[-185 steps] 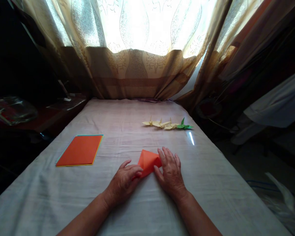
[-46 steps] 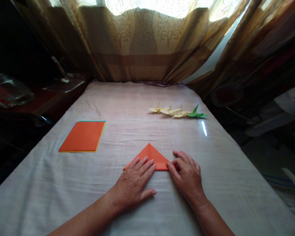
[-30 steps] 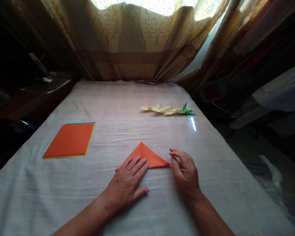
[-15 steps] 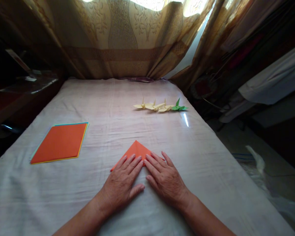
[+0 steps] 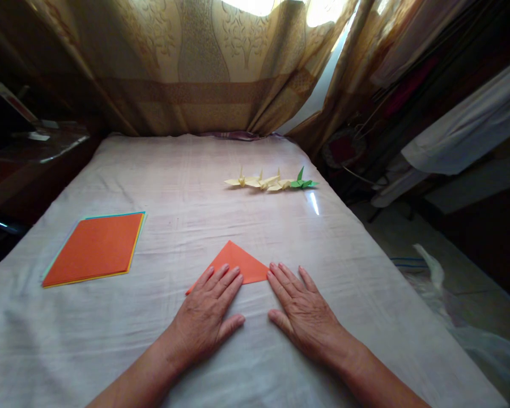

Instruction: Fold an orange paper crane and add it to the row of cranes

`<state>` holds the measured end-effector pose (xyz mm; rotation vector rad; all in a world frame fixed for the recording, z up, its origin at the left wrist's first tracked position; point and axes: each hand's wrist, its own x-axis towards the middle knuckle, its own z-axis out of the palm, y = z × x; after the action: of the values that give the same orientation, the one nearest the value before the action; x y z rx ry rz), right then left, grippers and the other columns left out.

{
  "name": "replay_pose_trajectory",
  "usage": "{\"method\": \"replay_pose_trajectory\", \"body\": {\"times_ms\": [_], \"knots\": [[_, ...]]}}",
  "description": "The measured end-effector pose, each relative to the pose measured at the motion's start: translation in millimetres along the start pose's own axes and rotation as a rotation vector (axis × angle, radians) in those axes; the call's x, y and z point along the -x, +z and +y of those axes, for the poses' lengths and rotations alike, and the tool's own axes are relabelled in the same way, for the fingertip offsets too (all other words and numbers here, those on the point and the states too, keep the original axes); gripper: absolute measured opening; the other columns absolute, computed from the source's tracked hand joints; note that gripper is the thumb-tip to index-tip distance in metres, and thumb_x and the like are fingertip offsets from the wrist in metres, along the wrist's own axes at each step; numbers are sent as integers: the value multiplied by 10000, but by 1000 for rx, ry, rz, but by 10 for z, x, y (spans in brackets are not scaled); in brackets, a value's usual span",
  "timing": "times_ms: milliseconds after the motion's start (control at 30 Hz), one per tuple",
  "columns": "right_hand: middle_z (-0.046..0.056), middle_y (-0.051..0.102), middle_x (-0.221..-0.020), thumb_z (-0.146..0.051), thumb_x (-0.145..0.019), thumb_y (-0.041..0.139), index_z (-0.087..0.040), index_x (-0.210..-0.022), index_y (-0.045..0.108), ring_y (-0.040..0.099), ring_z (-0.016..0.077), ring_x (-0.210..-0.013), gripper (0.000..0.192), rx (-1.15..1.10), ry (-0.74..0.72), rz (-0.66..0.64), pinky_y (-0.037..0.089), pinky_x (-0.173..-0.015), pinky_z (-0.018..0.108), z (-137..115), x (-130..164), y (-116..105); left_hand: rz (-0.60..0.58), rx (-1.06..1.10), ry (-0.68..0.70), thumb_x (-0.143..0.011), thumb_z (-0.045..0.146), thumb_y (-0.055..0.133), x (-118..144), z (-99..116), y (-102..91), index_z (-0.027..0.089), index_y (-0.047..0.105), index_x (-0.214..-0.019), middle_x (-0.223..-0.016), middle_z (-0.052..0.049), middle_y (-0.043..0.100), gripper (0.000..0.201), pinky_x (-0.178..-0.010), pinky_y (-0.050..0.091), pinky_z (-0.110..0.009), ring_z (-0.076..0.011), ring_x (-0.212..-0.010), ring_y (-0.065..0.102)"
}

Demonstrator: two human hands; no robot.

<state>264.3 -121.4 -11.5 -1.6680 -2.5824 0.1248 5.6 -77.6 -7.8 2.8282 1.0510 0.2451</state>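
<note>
Orange paper triangle (image 5: 237, 258): head view, lying on the pale cloth (image 5: 174, 209) in front of the wearer, point away, long edge toward the body. Faint line runs down from the point.

Left hand (image 5: 206, 311) flat, palm down, fingers together and thumb out to the side; it grips nothing and covers the near-left part of the paper, with the left corner peeking out. Right hand (image 5: 301, 311) also flattened, thumb spread, nothing pinched; fingertips at the right corner (how hard they press, I can't tell).

Step in hand looks like smoothing the fold. To do it well, I judge: left palm as a steady anchor, right fingers drawn outward along the near edge, firm and even, corners kept matched. Soft cloth probably gives under pressure, so a fingernail pass would likely sharpen the crease.

Nearby: stack of square sheets (image 5: 94, 247), orange on top, to the left, well apart. Farther off, to the right, cream paper birds (image 5: 268, 184) in a row with a green paper bird (image 5: 301, 184) at the end. Patterned curtain (image 5: 204, 51) behind.
</note>
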Motion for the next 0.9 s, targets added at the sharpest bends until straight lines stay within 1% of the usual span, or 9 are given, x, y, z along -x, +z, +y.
{"method": "replay_pose_trajectory", "body": {"times_ms": [100, 200, 333, 433, 533, 633, 767, 900], "knots": [[133, 345, -1535, -398, -927, 518, -152, -1473, 386, 351, 287, -1409, 614, 16, 29, -15, 242, -1148, 551, 55, 41, -32, -9, -6, -1, -956, 565, 432, -19, 14, 0, 255, 431, -1454, -1493, -79, 455, 588, -1145, 283, -483, -282, -1368, 407], [129, 343, -1536, -405, -932, 504, -154, -1474, 386, 354, 283, -1408, 609, 26, 23, -18, 254, -1144, 546, 65, 42, -36, 3, -23, -48, -930, 584, 473, -81, 96, 24, 326, 482, -1416, -1460, -84, 487, 549, -1114, 305, -508, -303, -1331, 437], [132, 361, -1529, -422, -937, 487, -158, -1471, 394, 357, 287, -1406, 603, 32, 13, 22, 267, -1133, 555, 71, 48, 24, 5, -22, -165, -883, 648, 502, -163, 251, 54, 330, 487, -1414, -1432, -109, 505, 618, -1110, 269, -569, -349, -1320, 428], [128, 368, -1527, -419, -941, 466, -164, -1464, 407, 357, 287, -1406, 585, 47, 13, 55, 274, -1125, 559, 87, 67, 92, -54, -7, -183, -888, 635, 506, -139, 293, 28, 311, 449, -1441, -1484, -118, 453, 644, -1120, 251, -579, -351, -1360, 394], [122, 370, -1528, -419, -945, 447, -177, -1472, 397, 365, 285, -1402, 581, 48, 6, 81, 282, -1119, 553, 111, 82, 150, -114, 7, -173, -912, 614, 482, -34, 254, -33, 283, 397, -1471, -1534, -120, 384, 656, -1143, 232, -557, -319, -1402, 356], [119, 382, -1524, -436, -945, 441, -187, -1473, 399, 368, 287, -1399, 585, 41, 5, 96, 279, -1121, 552, 137, 88, 188, -149, 11, -184, -935, 611, 434, 106, 180, -92, 269, 371, -1485, -1556, -110, 344, 650, -1165, 192, -542, -292, -1428, 321], [114, 379, -1525, -452, -943, 436, -188, -1466, 411, 373, 283, -1398, 587, 52, 5, 90, 282, -1123, 546, 156, 87, 199, -189, -9, -220, -944, 632, 383, 313, 62, -149, 251, 360, -1493, -1560, -102, 330, 669, -1174, 177, -520, -285, -1440, 301], [127, 379, -1521, -447, -942, 433, -161, -1459, 420, 376, 292, -1396, 590, 58, -1, 76, 296, -1113, 558, 145, 77, 181, -182, -65, -246, -947, 635, 364, 565, -75, -181, 219, 354, -1498, -1554, -98, 338, 690, -1181, 158, -487, -277, -1434, 314]]}}
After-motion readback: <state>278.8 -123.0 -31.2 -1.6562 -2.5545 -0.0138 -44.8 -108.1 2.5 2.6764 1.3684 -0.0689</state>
